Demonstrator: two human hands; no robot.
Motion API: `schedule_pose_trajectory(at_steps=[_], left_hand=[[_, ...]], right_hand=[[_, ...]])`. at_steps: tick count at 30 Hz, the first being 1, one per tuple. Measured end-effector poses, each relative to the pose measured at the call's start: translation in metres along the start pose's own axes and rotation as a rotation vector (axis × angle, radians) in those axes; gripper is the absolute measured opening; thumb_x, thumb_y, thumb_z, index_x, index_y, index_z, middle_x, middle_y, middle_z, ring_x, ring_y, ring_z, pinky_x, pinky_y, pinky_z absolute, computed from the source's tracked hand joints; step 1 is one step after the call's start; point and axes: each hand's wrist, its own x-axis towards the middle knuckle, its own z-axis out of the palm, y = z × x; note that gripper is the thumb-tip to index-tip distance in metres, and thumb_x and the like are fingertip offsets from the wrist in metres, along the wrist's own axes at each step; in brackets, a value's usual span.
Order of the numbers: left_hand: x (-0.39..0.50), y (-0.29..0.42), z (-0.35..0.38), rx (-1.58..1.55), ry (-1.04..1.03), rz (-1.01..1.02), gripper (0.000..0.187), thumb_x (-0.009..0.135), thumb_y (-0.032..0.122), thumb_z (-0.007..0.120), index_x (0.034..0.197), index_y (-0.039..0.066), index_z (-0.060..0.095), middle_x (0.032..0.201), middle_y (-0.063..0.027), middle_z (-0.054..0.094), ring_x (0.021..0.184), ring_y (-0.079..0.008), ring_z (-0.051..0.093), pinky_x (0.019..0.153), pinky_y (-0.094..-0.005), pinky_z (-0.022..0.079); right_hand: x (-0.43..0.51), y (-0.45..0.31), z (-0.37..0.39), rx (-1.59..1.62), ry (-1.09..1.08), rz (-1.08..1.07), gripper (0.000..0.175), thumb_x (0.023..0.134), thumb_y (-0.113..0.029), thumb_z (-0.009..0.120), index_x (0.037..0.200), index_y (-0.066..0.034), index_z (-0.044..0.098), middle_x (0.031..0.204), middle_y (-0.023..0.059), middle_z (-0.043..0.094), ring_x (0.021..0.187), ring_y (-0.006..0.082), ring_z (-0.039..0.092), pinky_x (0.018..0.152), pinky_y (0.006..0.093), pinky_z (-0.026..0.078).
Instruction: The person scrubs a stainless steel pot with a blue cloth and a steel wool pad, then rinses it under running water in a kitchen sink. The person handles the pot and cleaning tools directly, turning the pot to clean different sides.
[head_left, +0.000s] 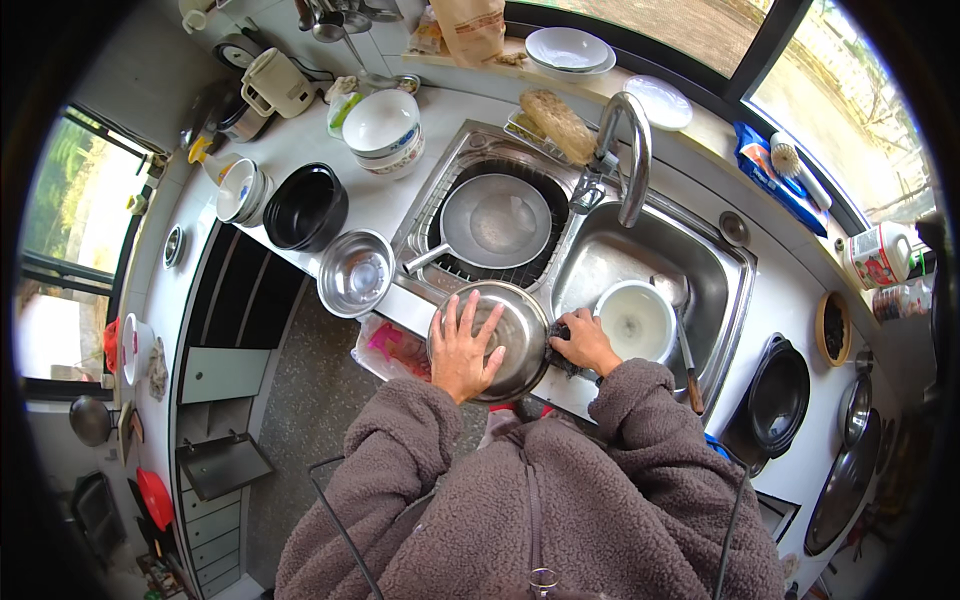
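My left hand lies with spread fingers on the upturned underside of a round stainless steel vessel, at the sink's front edge. A dark scouring pad is in my right hand, against the right side of that vessel. Just right of it, a white bowl with cloudy liquid sits in the right basin, beside a metal turner with a wooden handle. Over the left basin, a grey frying pan rests on a wire rack. The chrome faucet arches between the basins.
Left of the sink stand a steel bowl, a black pot and stacked white bowls. A black oval pot is on the right counter. A plastic bag hangs below the front edge. Plates lie on the windowsill.
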Motion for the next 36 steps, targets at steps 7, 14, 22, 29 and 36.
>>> schedule_pose_trajectory(at_steps=[7,14,22,29,36], left_hand=[[0.0,0.0,-0.002,0.008,-0.031,0.014,0.063,0.09,0.042,0.055,0.15,0.027,0.043,0.158,-0.0164,0.028,0.142,-0.0457,0.025,0.112,-0.0632,0.021],[0.0,0.0,-0.004,0.006,-0.068,0.025,0.064,0.089,0.042,0.056,0.15,0.029,0.043,0.159,-0.016,0.028,0.143,-0.0449,0.024,0.113,-0.0631,0.02],[-0.005,-0.004,-0.005,-0.022,-0.101,0.094,0.065,0.087,0.044,0.058,0.149,0.032,0.044,0.161,-0.0148,0.026,0.144,-0.0438,0.023,0.114,-0.0627,0.019],[-0.007,-0.007,-0.007,-0.045,-0.113,0.113,0.065,0.086,0.045,0.057,0.149,0.034,0.045,0.16,-0.0139,0.027,0.144,-0.0421,0.024,0.115,-0.0625,0.018],[-0.009,-0.009,-0.008,-0.035,-0.142,0.147,0.064,0.087,0.045,0.058,0.148,0.035,0.045,0.16,-0.0143,0.027,0.145,-0.0424,0.023,0.116,-0.0623,0.017]], right_hand=[[0.01,-0.018,-0.014,-0.05,0.044,-0.033,0.039,0.079,-0.029,0.074,0.11,-0.0067,0.068,0.116,0.0168,0.061,0.11,0.0407,0.053,0.091,0.0504,0.05],[0.03,-0.03,-0.016,-0.068,0.194,-0.078,0.035,0.078,-0.029,0.075,0.102,-0.0034,0.067,0.112,0.0169,0.062,0.108,0.0418,0.055,0.086,0.0512,0.052],[0.018,-0.026,-0.014,-0.104,0.144,-0.061,0.036,0.075,-0.024,0.078,0.099,0.0,0.065,0.109,0.0198,0.06,0.11,0.0416,0.054,0.085,0.0533,0.051],[0.013,-0.03,-0.011,-0.137,0.227,-0.173,0.036,0.075,-0.024,0.078,0.096,0.0019,0.064,0.106,0.0212,0.059,0.105,0.0414,0.054,0.087,0.0498,0.049],[0.042,-0.035,-0.008,-0.109,0.226,-0.23,0.032,0.073,-0.02,0.078,0.095,-0.0005,0.066,0.108,0.0187,0.06,0.104,0.0402,0.054,0.087,0.0484,0.049]])
